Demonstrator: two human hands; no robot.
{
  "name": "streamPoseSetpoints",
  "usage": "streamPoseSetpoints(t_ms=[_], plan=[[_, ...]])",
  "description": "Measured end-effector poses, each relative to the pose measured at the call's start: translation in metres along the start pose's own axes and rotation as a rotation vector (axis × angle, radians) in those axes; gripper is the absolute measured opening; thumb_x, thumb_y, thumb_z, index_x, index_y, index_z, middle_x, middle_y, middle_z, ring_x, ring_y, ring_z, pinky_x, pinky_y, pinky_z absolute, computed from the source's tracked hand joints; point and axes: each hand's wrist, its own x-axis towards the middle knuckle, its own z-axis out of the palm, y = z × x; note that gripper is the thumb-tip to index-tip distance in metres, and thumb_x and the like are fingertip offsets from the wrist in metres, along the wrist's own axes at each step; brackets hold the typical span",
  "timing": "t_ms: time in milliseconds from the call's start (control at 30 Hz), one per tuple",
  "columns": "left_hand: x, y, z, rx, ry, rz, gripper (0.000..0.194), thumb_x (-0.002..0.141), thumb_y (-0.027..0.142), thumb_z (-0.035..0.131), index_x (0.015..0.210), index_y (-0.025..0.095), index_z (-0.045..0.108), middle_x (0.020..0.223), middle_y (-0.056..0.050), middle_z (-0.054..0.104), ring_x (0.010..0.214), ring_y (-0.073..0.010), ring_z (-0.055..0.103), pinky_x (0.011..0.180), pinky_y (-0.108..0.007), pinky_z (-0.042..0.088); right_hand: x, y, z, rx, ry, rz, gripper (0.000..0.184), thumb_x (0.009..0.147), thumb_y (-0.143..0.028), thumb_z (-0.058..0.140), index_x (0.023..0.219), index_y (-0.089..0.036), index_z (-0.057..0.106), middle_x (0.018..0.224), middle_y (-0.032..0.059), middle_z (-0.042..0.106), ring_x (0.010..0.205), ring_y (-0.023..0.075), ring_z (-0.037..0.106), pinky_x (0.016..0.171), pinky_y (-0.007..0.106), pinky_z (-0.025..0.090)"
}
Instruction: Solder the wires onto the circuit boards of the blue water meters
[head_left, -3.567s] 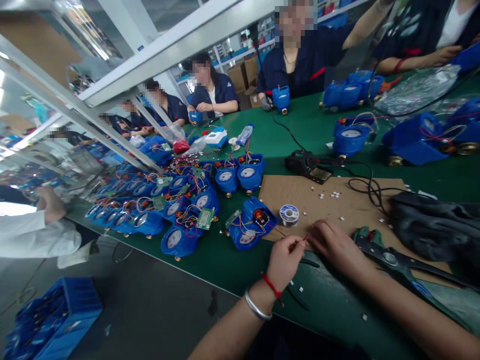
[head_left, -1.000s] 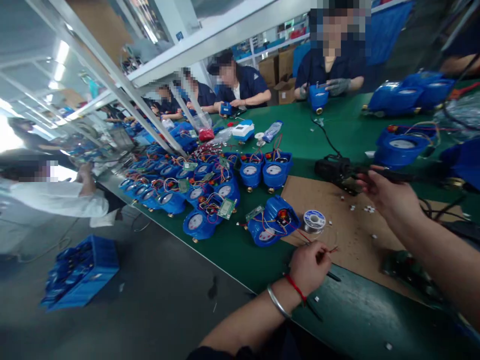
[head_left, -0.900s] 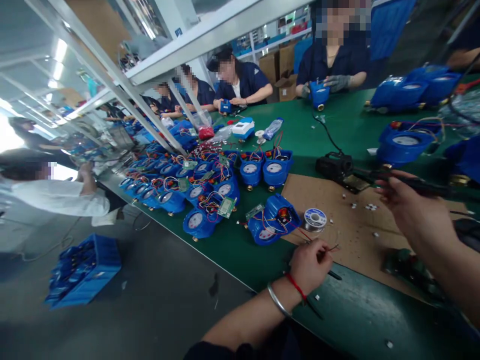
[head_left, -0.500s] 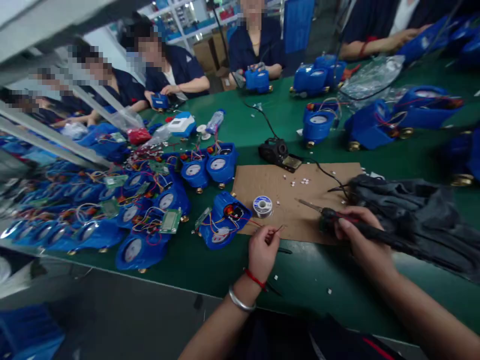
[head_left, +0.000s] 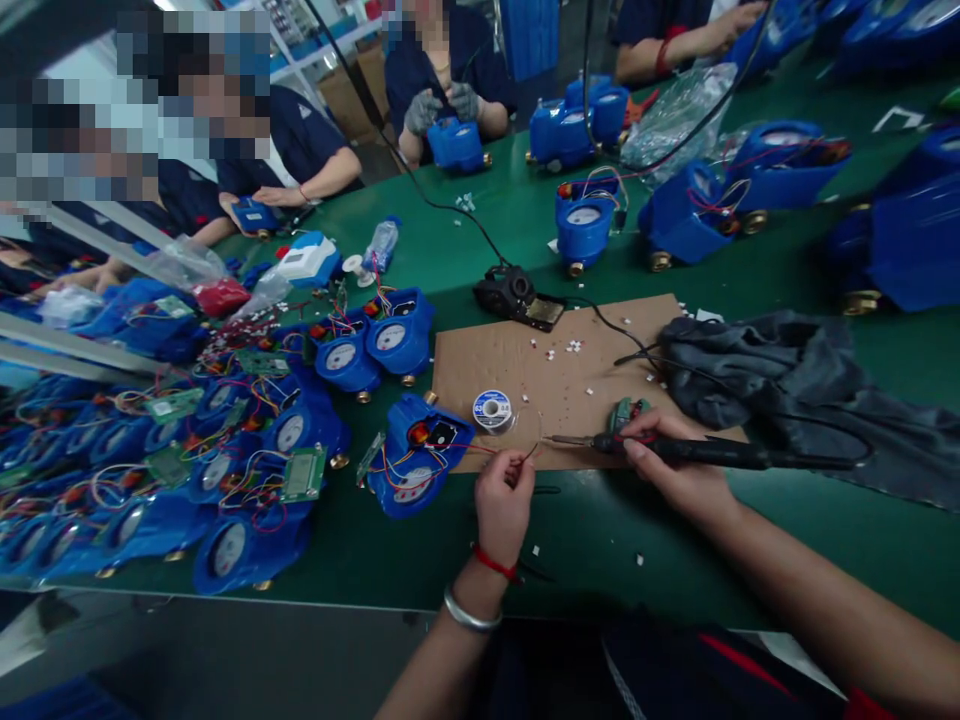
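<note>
My left hand (head_left: 502, 500) pinches thin red wires that run from an open blue water meter (head_left: 414, 455) lying at the edge of a brown cardboard sheet (head_left: 525, 365). My right hand (head_left: 671, 470) is closed round a black soldering iron (head_left: 697, 452), its metal tip pointing left toward the wire ends just above my left fingers. A small spool of solder wire (head_left: 492, 409) sits on the cardboard right behind the tip.
Many blue meters with loose wires and green circuit boards (head_left: 304, 472) crowd the green table (head_left: 375, 545) on the left. A black iron stand (head_left: 516, 294) sits behind the cardboard, a dark cloth (head_left: 780, 380) to the right. Other people work across the table.
My right hand went from the wires to the stand, took the soldering iron and brought its tip down to the wires. My left hand kept its pinch on the wires. The view tilted down.
</note>
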Motion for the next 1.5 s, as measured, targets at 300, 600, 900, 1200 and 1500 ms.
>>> streamPoseSetpoints(t_ms=[300, 600, 900, 1200, 1500], plan=[[0.0001, 0.0021, -0.0002, -0.009, 0.006, -0.035, 0.013, 0.083, 0.029, 0.055, 0.079, 0.017, 0.059, 0.074, -0.001, 0.062, 0.068, -0.0127, 0.057, 0.064, -0.022, 0.043, 0.0016, -0.0057, 0.0008, -0.112, -0.052, -0.092, 0.01, 0.083, -0.029, 0.057, 0.084, -0.02, 0.056, 0.072, 0.0017, 0.058, 0.064, 0.0151, 0.054, 0.058, 0.027, 0.042], [0.0005, -0.0019, 0.0012, -0.024, 0.012, -0.033, 0.013, 0.083, 0.029, 0.056, 0.08, 0.017, 0.06, 0.073, -0.001, 0.062, 0.067, -0.0125, 0.057, 0.063, -0.022, 0.043, 0.0016, -0.0055, 0.0003, -0.105, -0.062, -0.109, 0.009, 0.083, -0.029, 0.057, 0.085, -0.02, 0.056, 0.074, 0.0016, 0.059, 0.067, 0.0149, 0.054, 0.061, 0.026, 0.042], [0.0017, 0.0017, 0.0012, -0.061, 0.015, -0.033, 0.015, 0.083, 0.03, 0.057, 0.079, 0.016, 0.06, 0.071, -0.001, 0.062, 0.064, -0.0117, 0.056, 0.061, -0.021, 0.043, 0.0008, -0.0037, -0.0001, -0.064, -0.057, -0.101, 0.008, 0.084, -0.028, 0.058, 0.087, -0.021, 0.056, 0.073, 0.001, 0.058, 0.065, 0.0138, 0.054, 0.059, 0.026, 0.041], [0.0002, -0.0014, -0.0037, -0.007, -0.047, 0.023, 0.021, 0.087, 0.034, 0.052, 0.084, 0.017, 0.063, 0.075, -0.002, 0.064, 0.072, -0.014, 0.058, 0.068, -0.024, 0.043, -0.0012, 0.0018, 0.0002, 0.077, -0.009, -0.008, 0.015, 0.085, -0.034, 0.057, 0.093, -0.021, 0.055, 0.071, 0.0003, 0.057, 0.054, 0.011, 0.05, 0.052, 0.026, 0.039], [0.0014, 0.0021, 0.0021, 0.1, -0.07, 0.052, 0.019, 0.085, 0.029, 0.053, 0.077, 0.017, 0.064, 0.071, 0.0, 0.062, 0.065, -0.0126, 0.055, 0.061, -0.023, 0.039, -0.0004, -0.0024, -0.0004, 0.012, -0.019, -0.038, 0.014, 0.085, -0.035, 0.057, 0.085, -0.021, 0.056, 0.072, 0.0009, 0.056, 0.062, 0.0136, 0.051, 0.055, 0.027, 0.038]])
